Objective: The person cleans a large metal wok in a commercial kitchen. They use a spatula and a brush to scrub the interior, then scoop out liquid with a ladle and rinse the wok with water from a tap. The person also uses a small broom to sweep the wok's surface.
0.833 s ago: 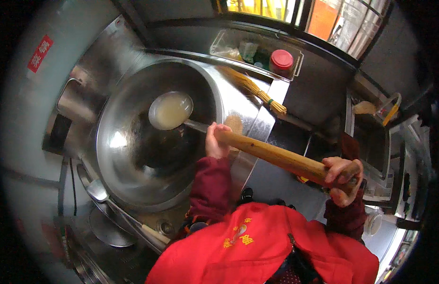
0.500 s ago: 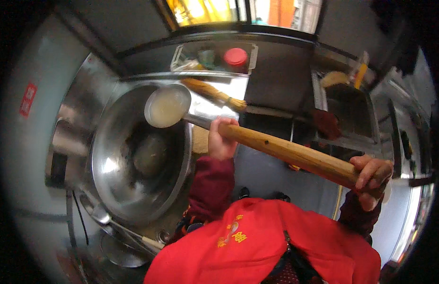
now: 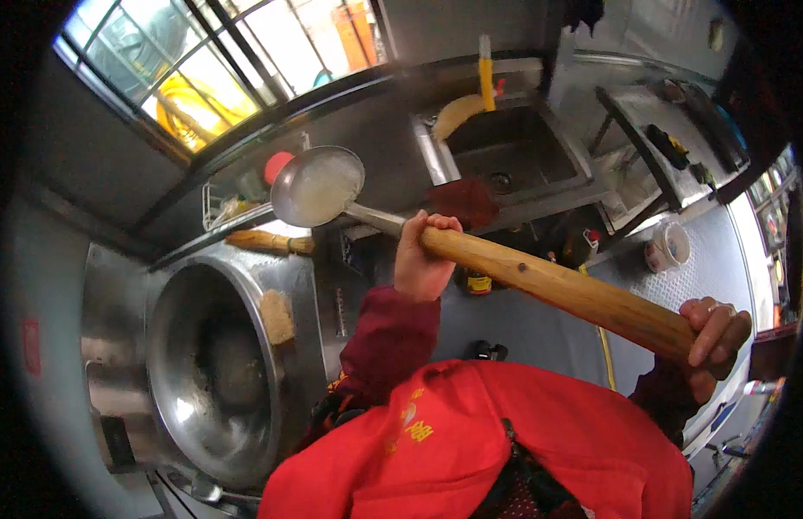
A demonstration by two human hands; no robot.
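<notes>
My left hand [image 3: 420, 259] is closed round the front of a thick wooden handle, close to the metal neck. Its far end sits in the grip of my right hand [image 3: 717, 336], which wears a ring. The handle belongs to a large metal ladle [image 3: 283, 192]. Cloudy, pale liquid [image 3: 321, 192] appears to lie in its bowl. The ladle is held up in the air, beyond the rim of the big metal wok [image 3: 152, 346] at the left. Inside the wok are a dark patch and a bright glint.
A straw whisk [image 3: 267, 242] and a tan scrubbing pad [image 3: 277, 317] lie beside the wok. A rack with a red lid [image 3: 279, 166] stands behind. At the far right are a metal sink [image 3: 583, 177], a side table [image 3: 678, 138] and a white bucket [image 3: 667, 248] on the floor.
The view has turned to the right, bringing the sink nearer the middle. The ladle has moved from over the wok's rim to a place right of it. Both hands keep their grip.
</notes>
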